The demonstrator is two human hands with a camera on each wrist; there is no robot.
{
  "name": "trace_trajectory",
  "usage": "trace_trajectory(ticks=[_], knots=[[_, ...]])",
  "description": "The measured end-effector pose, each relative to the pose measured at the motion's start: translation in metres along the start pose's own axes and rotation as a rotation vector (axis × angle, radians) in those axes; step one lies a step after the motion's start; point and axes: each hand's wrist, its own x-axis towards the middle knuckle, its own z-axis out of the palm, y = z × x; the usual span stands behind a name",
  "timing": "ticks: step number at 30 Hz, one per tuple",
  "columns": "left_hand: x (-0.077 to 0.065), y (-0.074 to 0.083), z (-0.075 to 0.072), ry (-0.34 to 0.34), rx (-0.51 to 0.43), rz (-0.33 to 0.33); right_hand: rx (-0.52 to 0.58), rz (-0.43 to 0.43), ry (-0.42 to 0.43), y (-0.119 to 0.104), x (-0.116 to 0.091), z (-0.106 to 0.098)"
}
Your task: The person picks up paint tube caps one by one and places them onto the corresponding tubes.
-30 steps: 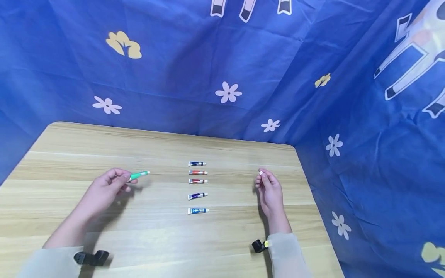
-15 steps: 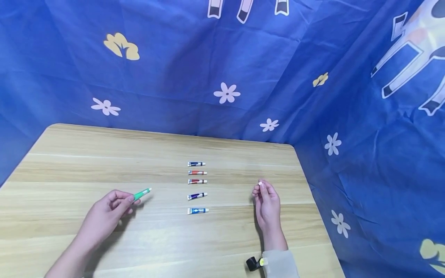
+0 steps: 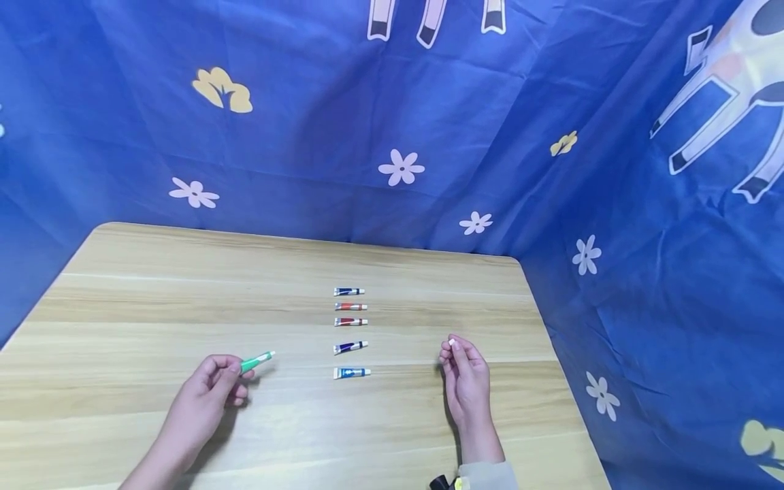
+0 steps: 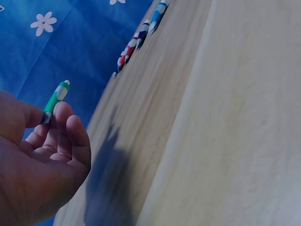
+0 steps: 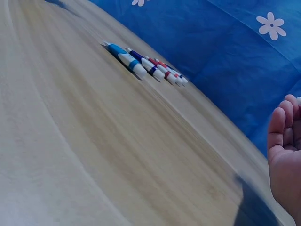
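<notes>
My left hand point(image 3: 202, 401) pinches the flat end of a green paint tube point(image 3: 256, 361) between thumb and fingers, above the table. The tube's tip is bare and points away to the right; the left wrist view shows the same green tube point(image 4: 57, 96) tilted upward. On the right, my right hand point(image 3: 468, 381) holds a small white cap point(image 3: 452, 341) between thumb and fingertips, palm turned up. Between the hands lies a column of capped paint tubes: dark blue point(image 3: 349, 291), orange-red point(image 3: 351, 307), dark red point(image 3: 351, 322), purple point(image 3: 350, 347) and light blue point(image 3: 352, 372).
The wooden table point(image 3: 294, 435) stretches beneath both hands. A blue cloth point(image 3: 306, 136) with flower and cow prints hangs behind it and along its right side. A black wrist camera point(image 3: 439, 482) shows at the right sleeve.
Both hands have drawn back toward the person, the left also moving slightly rightward with the green paint tube. The right still holds the white cap. The column of tubes stays put.
</notes>
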Motion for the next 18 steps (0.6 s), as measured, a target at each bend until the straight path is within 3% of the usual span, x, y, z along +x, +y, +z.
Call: trace_trajectory(ticks=[7, 18], knots=[[-0.006, 0.004, 0.009, -0.015, -0.037, 0.001, 0.017, 0.023, -0.002, 0.004, -0.007, 0.004], [-0.016, 0.010, 0.031, -0.033, -0.089, -0.009, -0.026, 0.007, -0.142, 0.012, -0.021, 0.017]])
